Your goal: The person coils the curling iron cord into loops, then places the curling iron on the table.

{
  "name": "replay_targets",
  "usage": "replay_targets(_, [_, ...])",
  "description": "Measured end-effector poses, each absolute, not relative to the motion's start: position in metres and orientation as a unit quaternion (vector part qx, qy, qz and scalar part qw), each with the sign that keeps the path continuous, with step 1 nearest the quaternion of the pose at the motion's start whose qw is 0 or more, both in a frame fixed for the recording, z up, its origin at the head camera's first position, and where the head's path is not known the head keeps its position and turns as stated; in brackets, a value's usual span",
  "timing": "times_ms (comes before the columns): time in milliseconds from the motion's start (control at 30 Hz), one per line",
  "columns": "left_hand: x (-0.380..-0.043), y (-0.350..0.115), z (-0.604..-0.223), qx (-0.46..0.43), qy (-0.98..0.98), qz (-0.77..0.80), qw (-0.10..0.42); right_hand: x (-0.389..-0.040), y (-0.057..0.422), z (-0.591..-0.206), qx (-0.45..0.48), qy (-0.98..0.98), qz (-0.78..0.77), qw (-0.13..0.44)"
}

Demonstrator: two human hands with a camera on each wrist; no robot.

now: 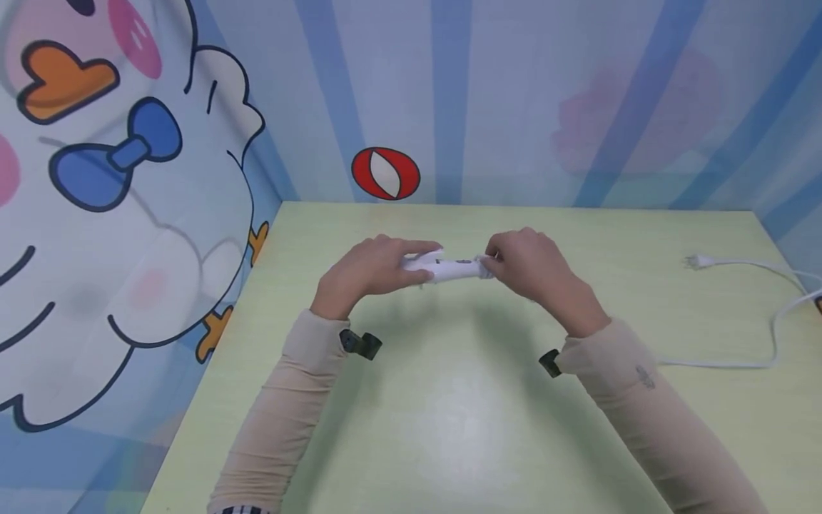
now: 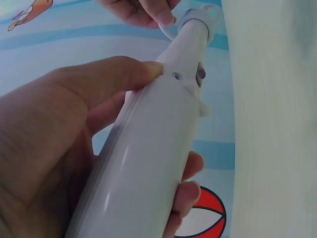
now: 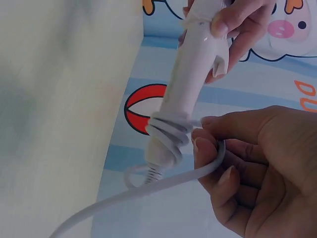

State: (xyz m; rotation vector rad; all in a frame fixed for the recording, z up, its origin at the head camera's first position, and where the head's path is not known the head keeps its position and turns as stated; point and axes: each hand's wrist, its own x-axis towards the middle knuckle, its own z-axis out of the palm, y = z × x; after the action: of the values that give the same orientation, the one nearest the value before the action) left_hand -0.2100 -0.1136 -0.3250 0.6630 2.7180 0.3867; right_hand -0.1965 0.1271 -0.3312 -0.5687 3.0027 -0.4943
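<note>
The white appliance (image 1: 457, 270) is gripped by the left hand (image 1: 375, 265), while the cord (image 3: 168, 181), looped around the appliance's end, is pinched by the right hand (image 1: 529, 263).

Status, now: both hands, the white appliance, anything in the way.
Left hand grips white appliance. Right hand pinches cord, coiled round the appliance's end. Plug lies apart on table; nothing seen in the way.
</note>
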Motion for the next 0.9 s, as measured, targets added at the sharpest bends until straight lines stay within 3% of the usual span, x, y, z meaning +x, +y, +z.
replay_targets(233, [-0.214,-0.116,-0.324,0.227,0.956,0.150,0.111,-0.187,0.130,-0.340,-0.130,0.951,-0.274,0.063])
replay_targets(400, [-0.215,-0.117,-0.322,0.212,0.960,0.167,0.078,-0.186,0.132,-0.357,-0.137,0.930,-0.336,0.050])
replay_targets(700, [-0.215,-0.119,-0.321,0.207,0.951,0.214,0.084,-0.197,0.141,-0.393,-0.123,0.878,-0.454,0.086])
replay_targets(900, [-0.212,-0.119,-0.321,0.243,0.933,0.245,0.097,-0.208,0.150,-0.406,-0.164,0.878,-0.448,0.042])
